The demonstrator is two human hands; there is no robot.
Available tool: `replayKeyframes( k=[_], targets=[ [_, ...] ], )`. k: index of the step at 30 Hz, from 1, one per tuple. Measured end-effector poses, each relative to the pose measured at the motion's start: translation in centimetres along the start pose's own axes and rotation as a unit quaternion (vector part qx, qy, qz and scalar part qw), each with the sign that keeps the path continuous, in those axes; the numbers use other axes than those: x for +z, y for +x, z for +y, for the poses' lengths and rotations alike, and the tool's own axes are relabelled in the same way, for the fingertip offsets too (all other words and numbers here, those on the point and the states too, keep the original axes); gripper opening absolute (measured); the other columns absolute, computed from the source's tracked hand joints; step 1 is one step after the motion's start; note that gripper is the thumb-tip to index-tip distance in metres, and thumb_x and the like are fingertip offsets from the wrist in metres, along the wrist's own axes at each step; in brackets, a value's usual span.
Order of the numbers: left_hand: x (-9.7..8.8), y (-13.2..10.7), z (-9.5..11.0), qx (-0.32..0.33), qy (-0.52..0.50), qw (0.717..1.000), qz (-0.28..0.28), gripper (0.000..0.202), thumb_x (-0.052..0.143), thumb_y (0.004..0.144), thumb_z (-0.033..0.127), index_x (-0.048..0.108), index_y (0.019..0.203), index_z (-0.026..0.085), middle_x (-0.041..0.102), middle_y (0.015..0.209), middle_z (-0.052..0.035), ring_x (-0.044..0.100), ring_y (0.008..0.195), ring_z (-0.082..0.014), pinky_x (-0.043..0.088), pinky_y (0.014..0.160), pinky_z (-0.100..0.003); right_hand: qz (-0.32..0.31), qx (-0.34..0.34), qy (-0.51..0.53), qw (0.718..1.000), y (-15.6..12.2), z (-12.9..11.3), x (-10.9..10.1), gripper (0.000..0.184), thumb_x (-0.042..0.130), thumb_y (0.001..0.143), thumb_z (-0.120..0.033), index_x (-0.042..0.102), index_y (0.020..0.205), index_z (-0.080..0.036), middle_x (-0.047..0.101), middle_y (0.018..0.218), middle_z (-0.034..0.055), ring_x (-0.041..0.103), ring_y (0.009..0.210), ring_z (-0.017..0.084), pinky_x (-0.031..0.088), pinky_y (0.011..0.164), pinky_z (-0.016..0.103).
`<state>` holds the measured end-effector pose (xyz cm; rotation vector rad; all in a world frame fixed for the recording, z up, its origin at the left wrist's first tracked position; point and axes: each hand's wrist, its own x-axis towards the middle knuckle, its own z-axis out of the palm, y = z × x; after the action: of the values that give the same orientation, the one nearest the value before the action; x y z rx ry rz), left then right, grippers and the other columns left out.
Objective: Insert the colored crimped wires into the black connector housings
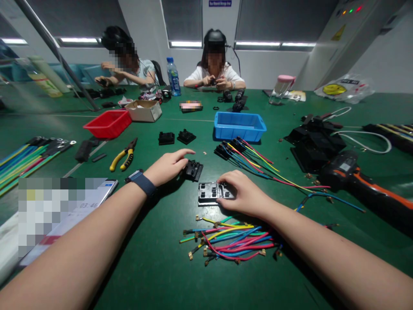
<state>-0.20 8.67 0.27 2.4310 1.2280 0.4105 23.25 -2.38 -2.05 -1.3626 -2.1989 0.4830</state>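
Note:
My left hand (168, 165), with a dark band on its wrist, rests on the green table with its fingers curled round a small black plastic block (193, 170); the index finger points out to the right. My right hand (242, 193) lies palm down over the right end of a flat black terminal plate (208, 192), fingers pressed on it. A loose bundle of short coloured wires (226, 243) with brass ends lies just in front of my right forearm. More coloured wires (254, 161) fan out from black connectors behind my right hand.
A blue bin (239, 125), red bin (108, 123), cardboard box (144, 110), yellow-handled pliers (124, 156) and two black parts (176, 137) lie further back. A cordless drill (361, 181) lies at right, a phone (93, 196) at left. Two people work at the far side.

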Motion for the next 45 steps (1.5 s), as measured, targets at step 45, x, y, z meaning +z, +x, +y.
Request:
replayKeyframes(
  k=[45],
  targets=[
    [-3.1, -1.2, 2.4, 0.034, 0.022, 0.954, -0.297, 0.049, 0.067, 0.067, 0.048, 0.056, 0.109, 0.023, 0.063, 0.094, -0.0002, 0.059, 0.079, -0.0153, 0.044, 0.067, -0.022, 0.015, 0.003, -0.002, 1.000, 0.0, 0.4, -0.1, 0.035, 0.066, 0.070, -0.030, 0.058, 0.102, -0.018, 0.063, 0.101, 0.0072, 0.052, 0.093, 0.023, 0.043, 0.083, 0.039]
  ],
)
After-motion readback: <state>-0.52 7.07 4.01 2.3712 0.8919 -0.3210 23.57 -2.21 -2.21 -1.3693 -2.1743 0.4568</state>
